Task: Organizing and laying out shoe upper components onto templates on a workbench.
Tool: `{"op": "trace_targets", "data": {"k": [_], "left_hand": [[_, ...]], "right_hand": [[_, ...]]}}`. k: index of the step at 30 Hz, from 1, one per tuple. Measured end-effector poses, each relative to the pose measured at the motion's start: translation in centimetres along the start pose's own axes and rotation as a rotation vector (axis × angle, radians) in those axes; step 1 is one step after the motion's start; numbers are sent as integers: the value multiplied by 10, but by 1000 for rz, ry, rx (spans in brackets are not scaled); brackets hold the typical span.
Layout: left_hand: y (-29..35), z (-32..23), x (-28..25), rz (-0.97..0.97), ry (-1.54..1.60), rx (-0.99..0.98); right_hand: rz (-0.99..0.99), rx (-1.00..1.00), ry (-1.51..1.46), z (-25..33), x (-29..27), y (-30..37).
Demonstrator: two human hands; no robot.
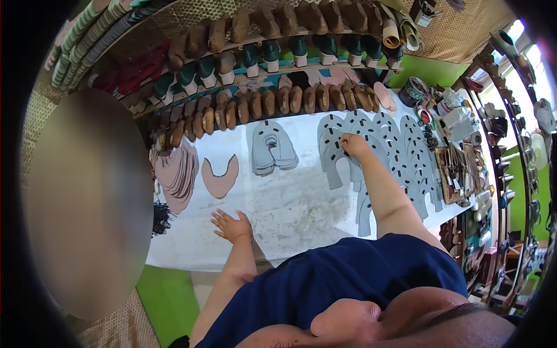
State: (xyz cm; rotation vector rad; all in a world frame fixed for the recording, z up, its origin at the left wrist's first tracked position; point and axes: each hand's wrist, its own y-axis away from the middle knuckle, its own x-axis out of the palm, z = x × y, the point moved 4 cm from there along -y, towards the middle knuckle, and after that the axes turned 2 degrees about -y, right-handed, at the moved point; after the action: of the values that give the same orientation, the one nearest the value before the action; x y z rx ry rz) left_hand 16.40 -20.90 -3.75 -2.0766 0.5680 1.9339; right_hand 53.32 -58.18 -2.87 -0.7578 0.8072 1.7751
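Note:
On the white table (278, 214), my left hand (233, 226) lies with its fingers spread and nothing in them. Beyond it sits a single pink U-shaped shoe-upper piece (220, 184). My right hand (353, 144) is reached out over rows of grey U-shaped shoe-upper pieces (383, 136), dotted with small black rectangular bits (333, 133). Its fingertips are drawn together at the left-hand pieces; whatever they pinch is too small to make out. A separate stack of grey upper pieces (271, 151) rests between the two hands, farther back.
Fanned pink pieces (177, 174) lie at the left, near a black tangled bundle (161, 219). Wooden shoe lasts (255, 106) line the back edge, with shelves of more lasts above. A can (413, 91) and a tool rack (455, 171) stand right. A blurred patch hides the far left.

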Motion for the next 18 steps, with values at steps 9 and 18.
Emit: {"op": "trace_targets", "data": {"k": [9, 18], "left_hand": [[-4, 8, 4, -4, 42, 2], [-3, 4, 1, 19, 0, 0]], "right_hand": [[-315, -418, 231, 74, 35, 18], [-170, -378, -40, 199, 107, -49]]}}
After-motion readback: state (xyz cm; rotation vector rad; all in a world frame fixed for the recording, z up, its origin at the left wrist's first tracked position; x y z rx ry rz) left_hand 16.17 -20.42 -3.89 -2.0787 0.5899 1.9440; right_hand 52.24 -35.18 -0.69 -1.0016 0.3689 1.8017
